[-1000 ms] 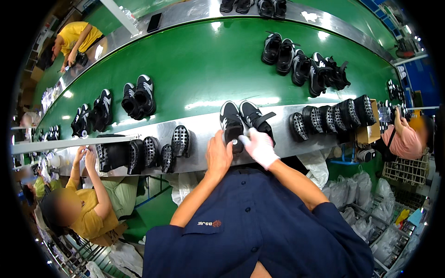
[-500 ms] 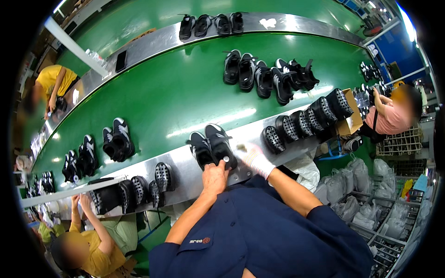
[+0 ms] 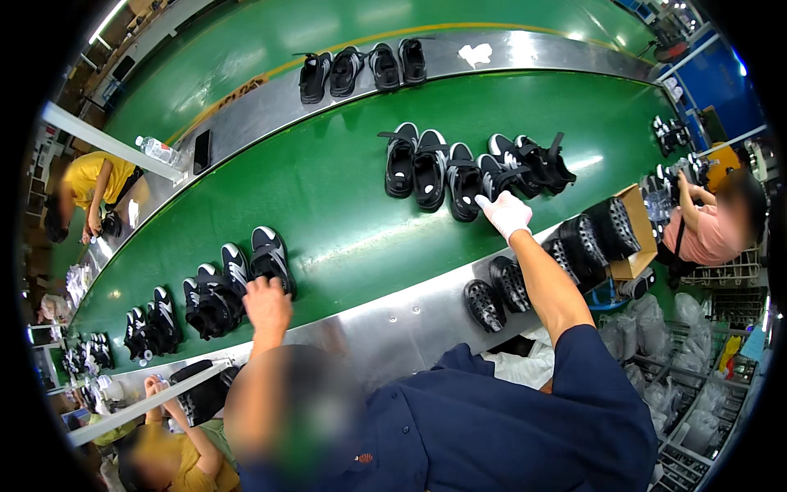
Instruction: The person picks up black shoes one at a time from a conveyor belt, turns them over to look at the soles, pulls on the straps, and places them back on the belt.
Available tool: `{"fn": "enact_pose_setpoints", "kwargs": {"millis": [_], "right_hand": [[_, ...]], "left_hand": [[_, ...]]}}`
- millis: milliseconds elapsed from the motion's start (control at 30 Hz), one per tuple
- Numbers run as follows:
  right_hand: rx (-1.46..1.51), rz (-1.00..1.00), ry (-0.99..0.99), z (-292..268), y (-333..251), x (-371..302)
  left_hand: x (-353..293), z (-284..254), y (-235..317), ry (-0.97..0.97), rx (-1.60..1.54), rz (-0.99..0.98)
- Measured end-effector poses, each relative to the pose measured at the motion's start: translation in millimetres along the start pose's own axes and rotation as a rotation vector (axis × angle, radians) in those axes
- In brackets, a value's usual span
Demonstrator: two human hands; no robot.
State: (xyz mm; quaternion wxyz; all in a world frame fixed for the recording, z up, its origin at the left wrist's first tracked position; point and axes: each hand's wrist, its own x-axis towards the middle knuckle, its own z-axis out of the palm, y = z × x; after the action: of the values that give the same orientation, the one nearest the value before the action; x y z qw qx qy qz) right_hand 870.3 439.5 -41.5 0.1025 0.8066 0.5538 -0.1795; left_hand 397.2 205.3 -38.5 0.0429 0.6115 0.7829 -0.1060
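My bare left hand [image 3: 267, 312] lies at the heel end of a black-and-grey sneaker [image 3: 269, 250] on the green belt, fingers curled over its near end. Another sneaker [image 3: 234, 266] stands close on its left. My right hand [image 3: 506, 216], in a white glove, reaches far across the belt. Its thumb and fingers are around the heel of a sneaker [image 3: 493, 174], which the glove partly hides. A neighbouring sneaker [image 3: 463, 184] stands just left of that thumb, and several more sneakers [image 3: 414, 164] line up beside it.
A steel ledge [image 3: 385, 328] borders the belt [image 3: 352, 238] on my side. Black shoe-shaped pieces with holes [image 3: 484, 305] stand along it, by a cardboard box [image 3: 643, 246]. More sneakers [image 3: 361, 70] stand on the far ledge. Co-workers [image 3: 102, 176] work at both sides.
The sneaker pair left the steel ledge and now stands on the belt to the left, beside my left hand. My right hand has stretched out to the sneakers on the far right.
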Motion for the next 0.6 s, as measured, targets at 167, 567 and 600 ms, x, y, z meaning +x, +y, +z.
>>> {"fn": "enact_pose_setpoints", "kwargs": {"millis": [167, 567, 600], "right_hand": [[-0.101, -0.139, 0.056, -2.1, -8.4, 36.2], [-0.055, -0.273, 0.332, -84.9, 25.3, 86.0], [0.106, -0.363, 0.398, -89.6, 23.5, 59.5]], "left_hand": [[65.7, -27.8, 122.2, 0.165, -0.322, 0.526], [196.5, -33.2, 280.6, -0.148, -0.109, 0.578], [194.3, -24.4, 274.8, -0.08, -0.128, 0.591]]}}
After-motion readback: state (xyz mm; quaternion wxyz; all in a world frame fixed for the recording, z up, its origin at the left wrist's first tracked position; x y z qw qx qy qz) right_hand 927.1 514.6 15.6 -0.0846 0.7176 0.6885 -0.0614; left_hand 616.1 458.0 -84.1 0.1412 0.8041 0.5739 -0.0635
